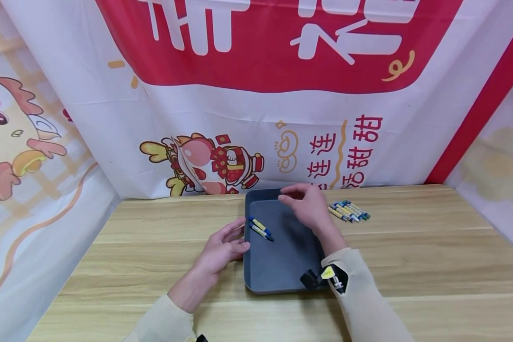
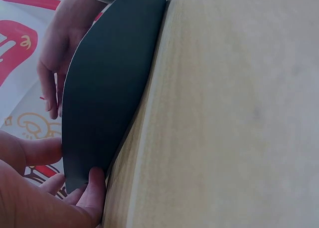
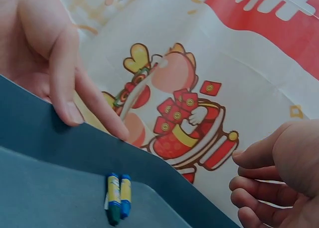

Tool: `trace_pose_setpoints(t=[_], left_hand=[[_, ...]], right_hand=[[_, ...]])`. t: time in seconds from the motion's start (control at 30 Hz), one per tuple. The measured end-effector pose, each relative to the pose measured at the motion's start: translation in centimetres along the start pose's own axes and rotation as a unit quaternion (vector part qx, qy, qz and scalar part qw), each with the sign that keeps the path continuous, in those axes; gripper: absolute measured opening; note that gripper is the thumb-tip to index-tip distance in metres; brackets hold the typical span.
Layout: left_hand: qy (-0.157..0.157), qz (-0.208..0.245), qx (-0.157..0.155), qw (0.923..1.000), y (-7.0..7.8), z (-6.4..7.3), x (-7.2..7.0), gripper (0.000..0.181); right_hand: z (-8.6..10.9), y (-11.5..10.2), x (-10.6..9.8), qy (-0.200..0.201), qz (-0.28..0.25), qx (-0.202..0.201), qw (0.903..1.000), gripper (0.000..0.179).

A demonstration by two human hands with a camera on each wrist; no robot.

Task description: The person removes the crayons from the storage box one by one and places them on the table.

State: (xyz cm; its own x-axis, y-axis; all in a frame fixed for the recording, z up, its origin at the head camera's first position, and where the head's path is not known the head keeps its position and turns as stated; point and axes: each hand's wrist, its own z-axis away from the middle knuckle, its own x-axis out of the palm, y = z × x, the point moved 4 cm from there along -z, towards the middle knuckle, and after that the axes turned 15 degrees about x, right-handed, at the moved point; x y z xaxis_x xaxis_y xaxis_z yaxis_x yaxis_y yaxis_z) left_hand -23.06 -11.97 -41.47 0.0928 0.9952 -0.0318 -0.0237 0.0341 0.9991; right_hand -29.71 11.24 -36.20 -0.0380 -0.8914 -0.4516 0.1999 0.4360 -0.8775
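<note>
A dark grey tray (image 1: 288, 280) lies on the table. Two crayons (image 1: 260, 229), with yellow wrappers and blue or dark green ends, lie side by side near its left wall. My left hand (image 1: 222, 247) is at the tray's left side, its thumb and extended fingers touching the wall and rim. Above the tray's far right part hovers my right hand (image 1: 305, 206). In the right wrist view, its fingers (image 3: 264, 190) are loosely bent, with a gap to the thumb and nothing visible between them.
Several more crayons (image 1: 349, 211) lie in a loose bunch on the wooden table (image 1: 410, 256), right of the tray. A printed cloth (image 1: 248, 114) hangs along the table's far edge. A small black camera (image 1: 309, 279) sits at the right wrist.
</note>
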Motion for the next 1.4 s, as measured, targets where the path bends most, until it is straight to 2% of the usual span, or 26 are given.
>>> trace_pose_setpoints(t=[0.2,0.43,0.93,1.17,1.4], left_hand=[[-0.001,0.001,-0.002,1.0000,-0.1,0.0,0.0,0.064],[-0.005,0.004,-0.001,1.0000,0.0,0.0,0.1,0.063],[-0.008,0.002,-0.001,1.0000,-0.1,-0.1,0.1,0.064],[-0.008,0.001,-0.007,0.9999,-0.1,-0.1,0.0,0.064],[-0.007,-0.001,-0.007,0.9999,0.0,-0.2,-0.1,0.064]], right_hand=[[0.3,-0.1,0.9,0.001,-0.018,-0.001,0.9998,0.024],[0.4,-0.4,2.1,-0.040,-0.062,0.023,0.9970,0.023],[0.5,0.1,3.1,-0.065,-0.034,0.051,0.9960,0.023],[0.5,0.3,3.7,-0.066,-0.024,0.060,0.9957,0.018],[0.3,0.6,4.4,-0.075,-0.006,0.068,0.9949,0.021]])
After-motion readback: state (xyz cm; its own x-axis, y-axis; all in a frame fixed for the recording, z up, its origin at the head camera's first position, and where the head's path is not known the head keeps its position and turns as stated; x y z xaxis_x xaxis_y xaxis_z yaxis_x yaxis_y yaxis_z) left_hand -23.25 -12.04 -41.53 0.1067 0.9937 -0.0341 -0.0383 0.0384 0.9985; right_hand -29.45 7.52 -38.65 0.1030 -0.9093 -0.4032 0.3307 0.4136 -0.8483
